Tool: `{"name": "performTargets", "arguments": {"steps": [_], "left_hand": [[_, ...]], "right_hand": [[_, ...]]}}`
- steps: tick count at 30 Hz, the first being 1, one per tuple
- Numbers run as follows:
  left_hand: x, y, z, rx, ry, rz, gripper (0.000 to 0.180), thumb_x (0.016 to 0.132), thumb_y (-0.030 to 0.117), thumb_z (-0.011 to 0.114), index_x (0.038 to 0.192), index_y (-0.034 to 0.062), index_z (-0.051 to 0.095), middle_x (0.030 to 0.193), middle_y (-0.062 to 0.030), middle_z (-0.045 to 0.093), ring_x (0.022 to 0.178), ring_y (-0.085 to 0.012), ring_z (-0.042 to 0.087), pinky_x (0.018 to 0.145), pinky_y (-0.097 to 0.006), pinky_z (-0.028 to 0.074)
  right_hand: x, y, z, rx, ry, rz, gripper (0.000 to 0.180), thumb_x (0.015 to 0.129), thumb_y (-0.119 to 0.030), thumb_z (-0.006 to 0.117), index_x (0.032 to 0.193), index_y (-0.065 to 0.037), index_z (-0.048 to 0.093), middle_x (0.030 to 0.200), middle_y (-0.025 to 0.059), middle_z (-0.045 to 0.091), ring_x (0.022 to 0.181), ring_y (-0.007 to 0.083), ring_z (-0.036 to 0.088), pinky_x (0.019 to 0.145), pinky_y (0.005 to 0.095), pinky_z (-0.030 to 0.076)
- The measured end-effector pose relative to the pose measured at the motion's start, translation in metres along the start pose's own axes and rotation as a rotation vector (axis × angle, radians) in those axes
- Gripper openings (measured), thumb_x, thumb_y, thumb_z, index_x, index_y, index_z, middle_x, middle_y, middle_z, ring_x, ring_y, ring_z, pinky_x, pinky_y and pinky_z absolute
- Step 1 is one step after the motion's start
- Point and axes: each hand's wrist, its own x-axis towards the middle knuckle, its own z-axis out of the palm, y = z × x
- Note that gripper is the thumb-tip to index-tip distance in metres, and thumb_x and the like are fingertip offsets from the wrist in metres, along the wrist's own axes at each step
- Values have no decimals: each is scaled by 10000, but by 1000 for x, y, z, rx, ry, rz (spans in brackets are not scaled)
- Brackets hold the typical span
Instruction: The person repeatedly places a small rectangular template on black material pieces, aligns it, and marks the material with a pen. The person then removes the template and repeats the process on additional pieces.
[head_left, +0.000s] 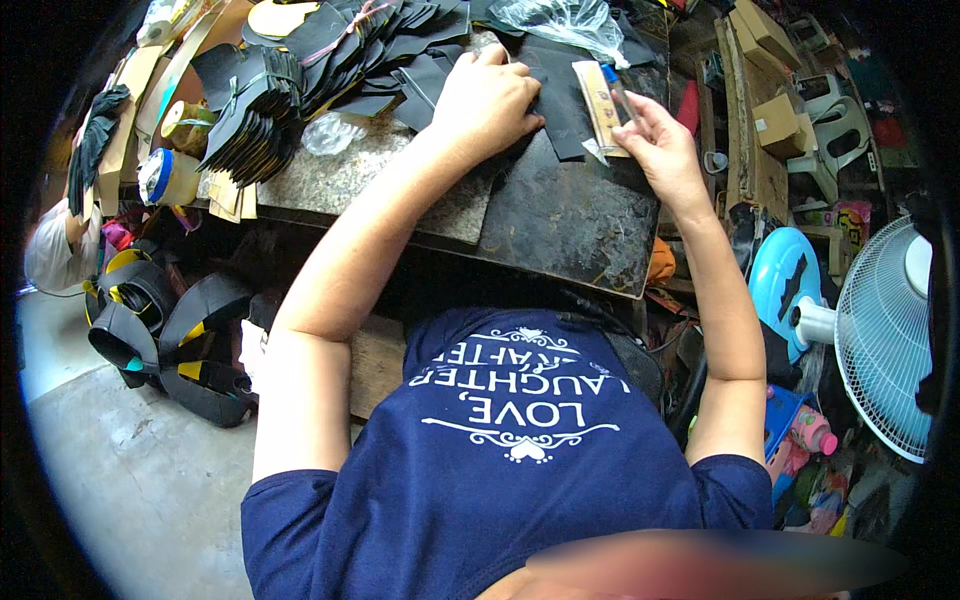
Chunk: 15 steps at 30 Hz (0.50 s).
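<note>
My left hand [488, 100] rests on black cut sheets [425, 80] near the far side of the workbench, its fingers curled down. Whatever lies under those fingertips is hidden. In my right hand [660, 150] is a slim pen [625, 98] with a blue end, pinched between thumb and fingers and tilted. Just left of the pen lies a tan card strip [598, 105] with markings, on top of a black sheet [555, 95]. A crumpled clear plastic bag [565, 25] sits beyond both hands.
Stacked black cut pieces [255, 125], a jar with a blue rim [168, 178] and a spool [188, 127] crowd the bench's left. Black and yellow shaped pieces [180, 335] lie below. A white fan [885, 340], blue round stool [785, 290] and cardboard box [780, 125] stand right.
</note>
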Motion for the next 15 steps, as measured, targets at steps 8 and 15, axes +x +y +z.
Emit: {"name": "performTargets", "arguments": {"steps": [8,15], "left_hand": [[-5,1,5,-45,117,-90,357,820,406,755,1049,133,763,1032,-24,712,1135,-256,589,967,-418,449],[-5,5,5,25,65,-38,322,843,438,723,910,131,794,1060,-6,684,1107,-234,564,932,-411,439]], "right_hand": [[22,5,34,-524,-79,8,388,924,-77,645,1301,7,614,1084,94,732,936,141,680,837,297,524],[21,4,41,-734,-14,-133,321,904,-267,645,1207,-172,691,982,162,734,944,355,705,811,453,550]]}}
